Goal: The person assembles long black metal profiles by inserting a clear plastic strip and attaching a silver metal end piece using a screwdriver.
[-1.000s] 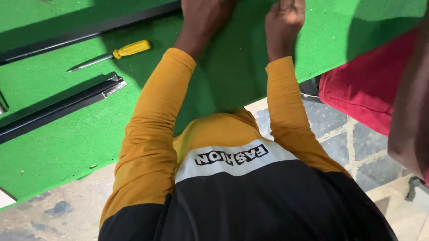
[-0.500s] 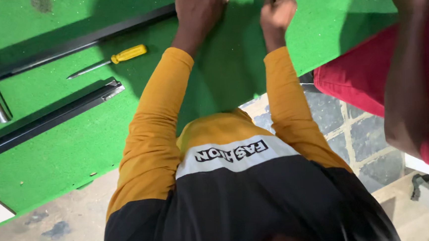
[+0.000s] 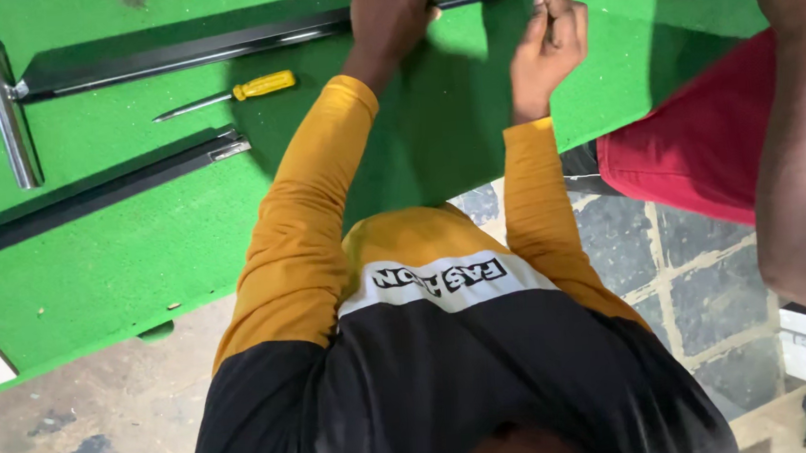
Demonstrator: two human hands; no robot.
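While the green work table (image 3: 124, 243) fills most of the head view, the work sits at its far edge, where a long black metal rail (image 3: 224, 43) lies flat with its silver-tipped end pointing right. A second black rail (image 3: 93, 191) lies nearer, well apart from the first, with a chrome tube (image 3: 6, 115) upright at the left and a yellow-handled screwdriver (image 3: 236, 92) lying between the two rails, touched by no one. Judging by that, the fitting at the rail's end looks only partly done: the first rail is being steadied and worked on, the second waits, and the screwdriver has yet to be picked up. The left hand (image 3: 392, 14) presses down on the far rail, palm over it and fingers curled around its far side. The right hand (image 3: 549, 45) is drawn into a pinch just beside the rail's end, thumb and fingertips closed on something too small to make out. A co-worker's arm (image 3: 802, 118), with red clothing (image 3: 688, 167), leans in from the right.
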